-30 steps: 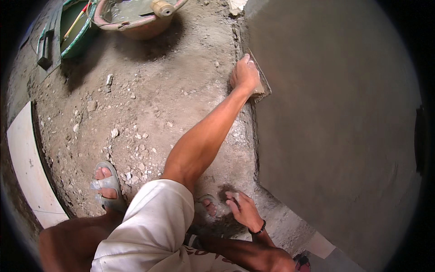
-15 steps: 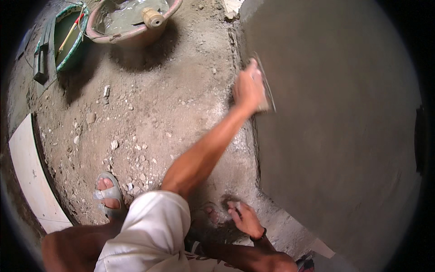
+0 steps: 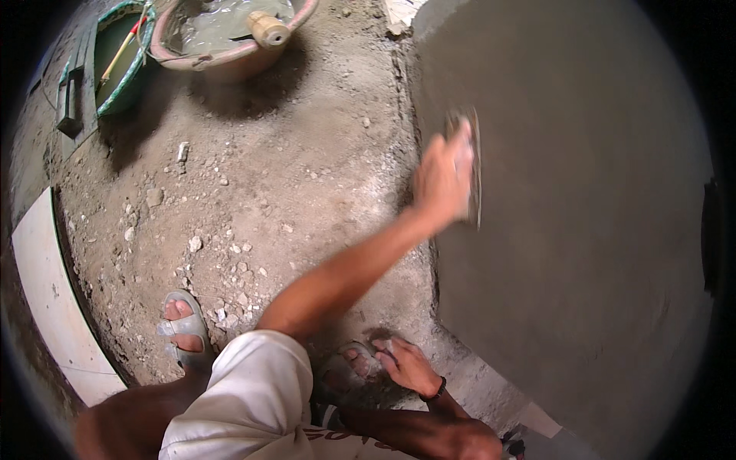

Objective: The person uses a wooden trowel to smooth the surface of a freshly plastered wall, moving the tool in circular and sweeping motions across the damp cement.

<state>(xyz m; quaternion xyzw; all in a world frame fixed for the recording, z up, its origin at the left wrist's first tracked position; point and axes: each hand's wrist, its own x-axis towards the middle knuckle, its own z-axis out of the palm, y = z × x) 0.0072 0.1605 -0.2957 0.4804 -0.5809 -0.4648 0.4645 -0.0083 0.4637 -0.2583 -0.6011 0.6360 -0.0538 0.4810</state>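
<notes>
Grey wet plaster point(image 3: 583, 230) is covering nearly the whole right side of my view, and I am judging most of it already spread and levelled, since the face is looking even; only the strip along its left edge, where it meets the ground, is looking rougher and is probably what is left to smooth. Beside it the dirt floor point(image 3: 253, 192) is lying strewn with small stones and rubble. At the top a pink mortar pan point(image 3: 230, 54) is holding grey mix with a wooden handle sticking out of it, and a green tub point(image 3: 123, 69) is sitting just to its left. A pale board point(image 3: 54, 299) is lying along the left rim. My two sandalled feet are planted below.

My left hand point(image 3: 443, 180) is reaching out with its fingers clenched round the handle of a plastering trowel point(image 3: 473, 165), whose blade is pressing flat against the plaster near its left edge; it is blurred. My right hand point(image 3: 410, 366) is resting low, fingers spread and released, touching the ground by my right foot, holding nothing.
</notes>
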